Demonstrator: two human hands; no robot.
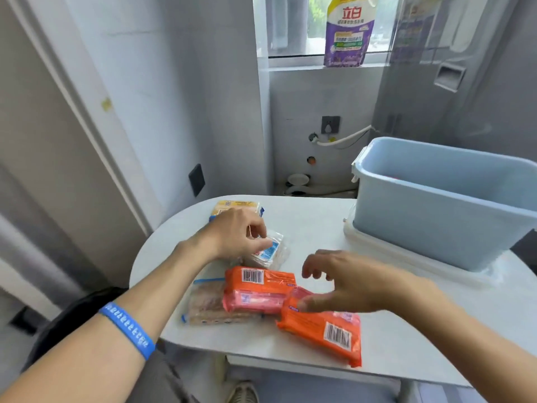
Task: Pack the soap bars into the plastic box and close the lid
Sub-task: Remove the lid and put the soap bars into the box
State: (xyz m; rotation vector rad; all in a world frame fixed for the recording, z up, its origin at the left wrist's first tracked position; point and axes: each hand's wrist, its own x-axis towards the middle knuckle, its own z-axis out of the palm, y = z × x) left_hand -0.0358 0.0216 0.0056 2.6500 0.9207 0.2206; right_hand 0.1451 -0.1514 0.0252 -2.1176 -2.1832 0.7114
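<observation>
Two orange soap packs lie on the white table (406,338): one (258,289) in the middle, another (322,330) nearer the front edge. A white-and-blue wrapped soap (268,251) sits behind them, and my left hand (235,234) pinches its top. A yellow soap pack (235,206) lies at the far edge, partly behind that hand. My right hand (345,283) hovers over the orange packs with fingers spread, its thumb touching the nearer one. The light blue plastic box (436,228) stands open at the right on a translucent white lid (374,245).
A clear zip bag (209,306) with brownish contents lies left of the orange packs. A purple detergent pouch (348,30) stands on the windowsill. The table's front edge is close to the nearer orange pack. A wall rises at the left.
</observation>
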